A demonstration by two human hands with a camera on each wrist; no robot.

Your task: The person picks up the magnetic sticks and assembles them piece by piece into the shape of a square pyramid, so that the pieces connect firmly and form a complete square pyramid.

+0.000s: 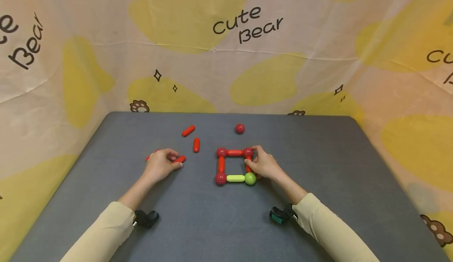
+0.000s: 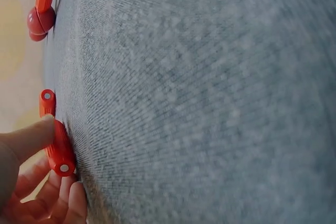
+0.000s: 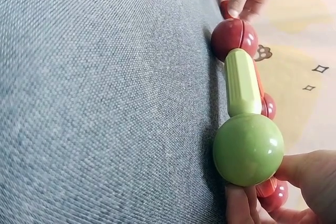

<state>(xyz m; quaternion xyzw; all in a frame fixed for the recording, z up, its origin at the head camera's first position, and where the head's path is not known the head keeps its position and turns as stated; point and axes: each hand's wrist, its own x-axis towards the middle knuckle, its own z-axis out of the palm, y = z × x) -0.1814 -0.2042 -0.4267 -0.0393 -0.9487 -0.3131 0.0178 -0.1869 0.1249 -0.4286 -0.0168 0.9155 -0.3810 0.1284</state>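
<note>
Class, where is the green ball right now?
In the head view, the green ball forms the lower right corner of the square frame, joined to the lime rod, beside the right hand.

Green ball (image 3: 248, 148) against right fingers (image 3: 239, 203): plastic by appearance, smooth, glossy, sharp highlights. Pale green rod (image 3: 241, 85), just past it from those fingers: plastic look, faceted, softer sheen. Red rod (image 2: 63, 153) between left fingers (image 2: 77, 203): ribbed plastic look, smooth metallic-looking end disc. Surface (image 1: 226, 222) under both: matt, coarse woven cloth. Backdrop (image 1: 198, 69) beyond fingers: creased cloth-like sheet.
</note>
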